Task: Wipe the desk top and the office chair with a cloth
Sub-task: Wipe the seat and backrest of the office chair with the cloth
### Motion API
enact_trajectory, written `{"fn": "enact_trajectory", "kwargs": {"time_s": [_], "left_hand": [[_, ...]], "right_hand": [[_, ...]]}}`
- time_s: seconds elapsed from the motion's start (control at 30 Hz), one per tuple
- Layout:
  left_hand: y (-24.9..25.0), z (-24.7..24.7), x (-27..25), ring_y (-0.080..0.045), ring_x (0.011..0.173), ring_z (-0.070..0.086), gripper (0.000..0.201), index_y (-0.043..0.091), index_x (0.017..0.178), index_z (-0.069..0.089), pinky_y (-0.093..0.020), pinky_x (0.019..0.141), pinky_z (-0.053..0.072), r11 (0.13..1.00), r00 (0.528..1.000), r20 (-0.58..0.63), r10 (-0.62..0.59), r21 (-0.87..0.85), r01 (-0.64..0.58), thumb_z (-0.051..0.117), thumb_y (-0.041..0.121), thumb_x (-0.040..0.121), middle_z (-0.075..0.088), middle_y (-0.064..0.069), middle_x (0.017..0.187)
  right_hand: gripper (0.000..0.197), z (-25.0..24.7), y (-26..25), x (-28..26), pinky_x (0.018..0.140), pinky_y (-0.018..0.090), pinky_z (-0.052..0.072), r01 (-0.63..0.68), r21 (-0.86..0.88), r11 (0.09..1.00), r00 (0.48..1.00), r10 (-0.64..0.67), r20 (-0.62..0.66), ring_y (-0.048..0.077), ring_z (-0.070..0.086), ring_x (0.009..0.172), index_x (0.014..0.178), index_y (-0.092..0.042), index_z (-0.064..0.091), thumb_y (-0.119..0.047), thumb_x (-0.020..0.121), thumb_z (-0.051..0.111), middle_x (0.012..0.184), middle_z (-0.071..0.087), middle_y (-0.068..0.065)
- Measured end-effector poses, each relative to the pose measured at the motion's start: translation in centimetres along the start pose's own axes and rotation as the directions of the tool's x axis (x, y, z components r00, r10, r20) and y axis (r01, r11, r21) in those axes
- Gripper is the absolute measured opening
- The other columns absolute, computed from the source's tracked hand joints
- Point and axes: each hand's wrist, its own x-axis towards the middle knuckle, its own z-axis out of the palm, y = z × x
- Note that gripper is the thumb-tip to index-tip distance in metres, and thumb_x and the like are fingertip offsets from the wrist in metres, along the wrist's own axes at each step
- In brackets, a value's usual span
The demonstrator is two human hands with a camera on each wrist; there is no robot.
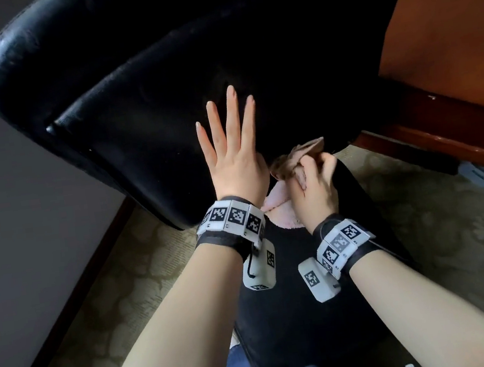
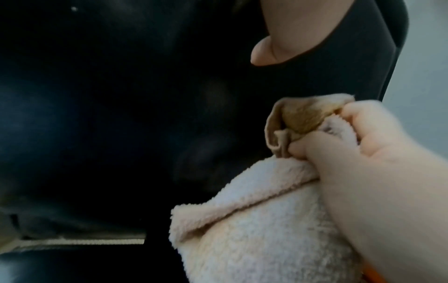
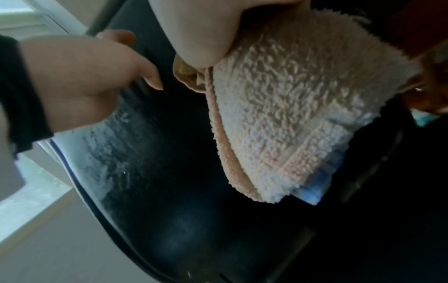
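step: wiping office chair (image 1: 141, 128), black backrest | left hand (image 1: 232, 156) flat, fingers spread, bracing backrest, holding nothing | right hand (image 1: 316, 181) fisted around bunched cloth (image 1: 290, 161), low by backrest's bottom edge | risk: loose cloth tail dragging unwiped; chair swivelling if brace slips | desk (image 1: 442, 33) upper right

My head camera looks steeply down over both my forearms at the chair (image 1: 141, 128). Each wrist camera sits close, facing along my fingers; all share the cloth (image 1: 290, 161).
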Motion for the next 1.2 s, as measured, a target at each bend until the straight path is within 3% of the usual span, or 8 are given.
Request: {"fn": "enact_trajectory", "kwargs": {"time_s": [0.1, 0.23, 0.5, 0.63, 0.77, 0.87, 1.03, 1.2], "left_hand": [[-0.1, 0.0, 1.2, -0.036, 0.143, -0.004, 0.101, 0.018, 0.152, 0.011, -0.047, 0.114, -0.015, 0.998, 0.999, 0.054, -0.007, 0.070, 0.003, 0.049, -0.010, 0.062, 0.006, -0.008, 0.159], [-1.2, 0.5, 1.1, -0.036, 0.142, -0.004, 0.100, 0.019, 0.152, 0.012, -0.046, 0.114, -0.016, 0.991, 0.995, 0.099, 0.031, 0.130, -0.044, 0.042, -0.007, 0.060, 0.008, -0.008, 0.159], [-1.8, 1.8, 1.1, -0.035, 0.141, -0.003, 0.106, 0.021, 0.151, 0.011, -0.043, 0.112, -0.021, 0.984, 0.997, 0.057, 0.042, 0.169, -0.051, 0.051, -0.008, 0.058, 0.008, -0.004, 0.157], [-2.0, 2.1, 1.2, -0.035, 0.141, -0.002, 0.105, 0.020, 0.151, 0.013, -0.045, 0.112, -0.018, 0.985, 0.998, 0.038, 0.050, 0.162, -0.055, 0.053, -0.008, 0.058, 0.007, -0.004, 0.156], [-2.1, 2.1, 1.3, -0.035, 0.141, -0.002, 0.104, 0.020, 0.151, 0.013, -0.045, 0.112, -0.017, 0.985, 0.997, 0.044, 0.057, 0.160, -0.064, 0.051, -0.005, 0.057, 0.009, -0.005, 0.156], [-2.3, 2.1, 1.3, -0.035, 0.141, -0.002, 0.110, 0.020, 0.151, 0.012, -0.045, 0.112, -0.019, 0.979, 0.997, 0.053, 0.061, 0.189, -0.070, 0.055, -0.008, 0.053, 0.005, -0.004, 0.155], [-1.7, 1.8, 1.2, -0.036, 0.141, -0.001, 0.110, 0.019, 0.151, 0.012, -0.045, 0.113, -0.018, 0.975, 0.996, 0.069, 0.060, 0.208, -0.073, 0.055, -0.009, 0.053, 0.006, -0.005, 0.156], [-0.4, 1.2, 0.8, -0.038, 0.142, 0.000, 0.102, 0.014, 0.149, 0.018, -0.049, 0.114, -0.013, 0.987, 0.994, 0.054, 0.100, 0.121, -0.106, 0.053, -0.012, 0.057, 0.006, -0.008, 0.155]], "right_hand": [[0.031, -0.2, -1.3, 1.9, 0.058, 0.026, 0.035, 0.083, -0.019, 0.996, 0.995, -0.084, -0.050, 0.023, 0.050, 0.071, 0.099, -0.029, 0.038, -0.015, 0.083, 0.060, 0.127, 0.036, 0.017], [0.040, 1.5, -1.3, 3.3, 0.058, 0.027, 0.039, 0.114, -0.087, 0.990, 0.993, -0.114, -0.002, 0.035, 0.059, 0.078, 0.104, -0.028, 0.034, -0.012, 0.081, 0.064, 0.128, 0.037, 0.023], [0.043, 5.4, 2.4, 2.6, 0.067, 0.045, 0.054, -0.008, -0.076, 0.997, 1.000, 0.009, 0.014, 0.042, 0.057, 0.092, 0.112, -0.027, 0.031, -0.029, 0.083, 0.062, 0.130, 0.034, 0.025], [0.045, 6.2, 3.1, 2.5, 0.074, 0.045, 0.053, -0.051, -0.104, 0.993, 0.999, 0.051, 0.000, 0.041, 0.055, 0.098, 0.116, -0.024, 0.032, -0.026, 0.085, 0.064, 0.131, 0.033, 0.025], [0.042, 7.1, 3.8, 2.4, 0.086, 0.043, 0.049, -0.195, -0.145, 0.970, 0.979, 0.201, 0.031, 0.037, 0.047, 0.111, 0.126, -0.008, 0.048, -0.024, 0.089, 0.059, 0.133, 0.031, 0.024], [0.043, 7.5, 4.4, 2.6, 0.091, 0.037, 0.044, -0.274, -0.184, 0.944, 0.949, 0.296, 0.106, 0.036, 0.041, 0.117, 0.129, -0.009, 0.044, -0.024, 0.091, 0.054, 0.131, 0.029, 0.022], [0.041, 5.7, 5.5, 2.6, 0.090, 0.037, 0.045, -0.336, -0.265, 0.904, 0.883, 0.400, 0.244, 0.035, 0.048, 0.110, 0.133, -0.016, 0.037, -0.027, 0.095, 0.047, 0.128, 0.028, 0.019], [0.032, 2.3, 6.0, 0.8, 0.077, 0.035, 0.051, -0.322, -0.092, 0.942, 0.928, 0.334, 0.164, 0.031, 0.057, 0.097, 0.122, -0.017, 0.047, -0.022, 0.091, 0.054, 0.128, 0.030, 0.009]]}}
